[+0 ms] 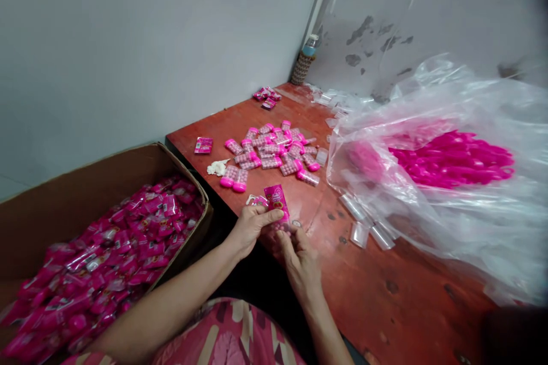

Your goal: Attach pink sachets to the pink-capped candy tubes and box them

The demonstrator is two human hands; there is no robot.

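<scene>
My left hand pinches a pink printed wrapper between thumb and fingers at the near edge of the red table. Against the wrapper's lower end, my right hand grips a small clear tube with pink balls inside, mostly hidden by the fingers. Whether the tube sits inside the wrapper I cannot tell. Another pink wrapper lies just behind my left hand. Farther back is a loose pile of clear tubes with pink caps and pink balls.
At left, a cardboard box holds many pink wrapped packs. On the red table, a big clear plastic bag contains bright pink pieces. Clear empty tubes lie beside it. A bottle stands in the back corner.
</scene>
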